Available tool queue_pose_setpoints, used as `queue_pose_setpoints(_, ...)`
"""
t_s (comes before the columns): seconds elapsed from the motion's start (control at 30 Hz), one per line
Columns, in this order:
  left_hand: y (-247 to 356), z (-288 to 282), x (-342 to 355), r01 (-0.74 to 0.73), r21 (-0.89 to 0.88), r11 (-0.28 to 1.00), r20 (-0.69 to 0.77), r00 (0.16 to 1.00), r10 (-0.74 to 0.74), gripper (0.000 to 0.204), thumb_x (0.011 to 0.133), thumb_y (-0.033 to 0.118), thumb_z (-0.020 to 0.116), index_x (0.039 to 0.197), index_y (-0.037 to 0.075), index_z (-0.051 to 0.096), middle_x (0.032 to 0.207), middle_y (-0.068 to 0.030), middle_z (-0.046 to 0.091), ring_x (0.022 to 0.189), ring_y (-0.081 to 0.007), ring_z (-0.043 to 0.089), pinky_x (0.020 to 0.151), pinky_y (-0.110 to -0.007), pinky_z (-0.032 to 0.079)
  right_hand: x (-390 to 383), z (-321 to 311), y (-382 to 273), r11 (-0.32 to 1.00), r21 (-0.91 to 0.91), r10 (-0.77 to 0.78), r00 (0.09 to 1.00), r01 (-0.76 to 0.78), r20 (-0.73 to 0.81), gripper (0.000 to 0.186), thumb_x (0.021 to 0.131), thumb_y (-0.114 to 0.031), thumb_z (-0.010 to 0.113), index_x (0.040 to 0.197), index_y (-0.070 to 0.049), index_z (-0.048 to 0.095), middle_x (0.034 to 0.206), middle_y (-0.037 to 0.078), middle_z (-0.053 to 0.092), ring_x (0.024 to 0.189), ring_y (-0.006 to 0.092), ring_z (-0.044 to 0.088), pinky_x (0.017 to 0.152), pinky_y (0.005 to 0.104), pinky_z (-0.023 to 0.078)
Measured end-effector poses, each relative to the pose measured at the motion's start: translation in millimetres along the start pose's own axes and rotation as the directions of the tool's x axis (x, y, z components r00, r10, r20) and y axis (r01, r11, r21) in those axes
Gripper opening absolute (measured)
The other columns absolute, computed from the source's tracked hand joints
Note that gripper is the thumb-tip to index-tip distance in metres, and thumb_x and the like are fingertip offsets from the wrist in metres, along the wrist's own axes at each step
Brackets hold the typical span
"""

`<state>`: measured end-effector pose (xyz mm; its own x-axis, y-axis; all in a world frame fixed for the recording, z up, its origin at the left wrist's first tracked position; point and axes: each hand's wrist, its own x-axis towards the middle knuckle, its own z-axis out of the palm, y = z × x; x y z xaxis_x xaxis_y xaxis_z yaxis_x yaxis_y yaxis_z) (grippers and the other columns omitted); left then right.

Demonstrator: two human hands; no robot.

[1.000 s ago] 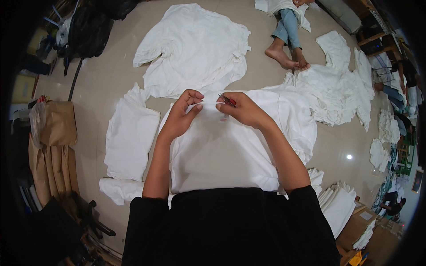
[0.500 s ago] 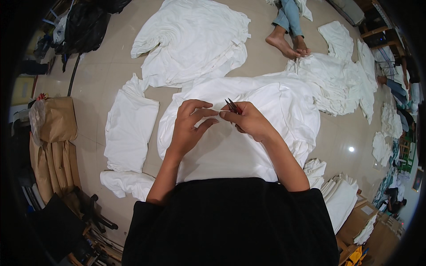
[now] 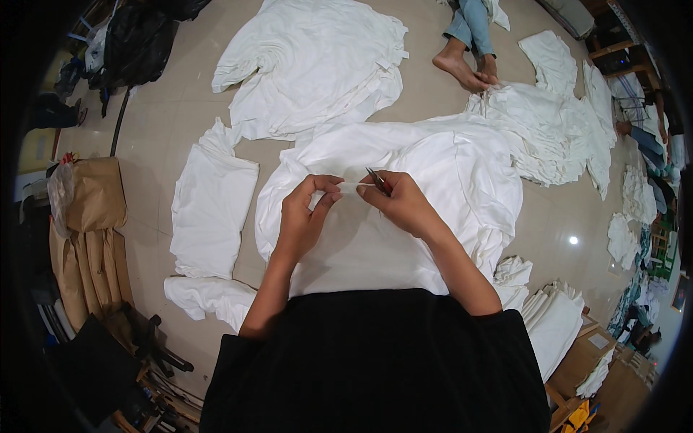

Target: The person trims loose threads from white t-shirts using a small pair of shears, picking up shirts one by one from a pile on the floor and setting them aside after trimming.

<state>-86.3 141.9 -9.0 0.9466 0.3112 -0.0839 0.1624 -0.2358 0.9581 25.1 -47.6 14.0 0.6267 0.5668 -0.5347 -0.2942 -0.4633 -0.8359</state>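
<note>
The white cloth (image 3: 462, 159) in the lap looks soft, matt and lightly creased; the snips (image 3: 375, 178) have dark metal blades. Matt white fabric also makes up the rumpled heap (image 3: 310, 68), while the tiled floor (image 3: 144, 166) is smooth and glossy. The shirt (image 3: 375, 361) is dull black cloth, the wrapped bundle (image 3: 99, 198) creased brown paper, the bag (image 3: 137, 54) shiny black plastic, the box (image 3: 586, 350) matt cardboard.
</note>
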Motion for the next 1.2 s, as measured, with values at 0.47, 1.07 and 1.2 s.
queue_pose_setpoints(0.47, -23.5, -1.1, -11.8, 0.07, -0.265, 0.962, -0.077, 0.993, -0.093, 0.014, 0.109, 0.013, 0.063, 0.112, -0.001, 0.064, 0.11, -0.0065, 0.069, 0.098, -0.0088, 0.06, 0.088, -0.026, 0.051, -22.6, 31.4, -5.7, 0.85, 0.516, -0.027, 0.969, -0.108, 0.247, 0.045, 0.116, -0.043, 0.039, 0.113, -0.005, 0.061, 0.078, -0.003, 0.047, 0.061, 0.0065, 0.036, 0.054, 0.024, 0.033)
queue_pose_setpoints(1.07, -14.2, -2.0, -5.5, 0.111, -0.227, 0.967, 0.0, 0.993, -0.114, 0.013, 0.115, 0.016, 0.049, 0.107, 0.005, 0.049, 0.107, -0.0055, 0.065, 0.093, -0.0089, 0.054, 0.088, -0.026, 0.046, -1.7, 37.9, 17.6, 0.572, 0.698, 0.083, 0.877, -0.431, 0.474, 0.037, 0.115, -0.044, 0.045, 0.104, -0.01, 0.056, 0.08, -0.003, 0.046, 0.06, 0.0067, 0.035, 0.051, 0.0236, 0.03)
queue_pose_setpoints(1.2, -21.9, -1.4, -5.9, 0.123, -0.272, 0.954, 0.013, 0.992, -0.124, 0.015, 0.115, 0.02, 0.05, 0.106, 0.007, 0.05, 0.095, 0.0004, 0.057, 0.084, -0.0071, 0.046, 0.079, -0.024, 0.043, -1.2, 37.8, 16.6, 0.542, 0.719, 0.075, 0.877, -0.435, 0.474, 0.036, 0.115, -0.042, 0.046, 0.104, -0.01, 0.058, 0.08, -0.003, 0.045, 0.06, 0.007, 0.035, 0.051, 0.0232, 0.03)
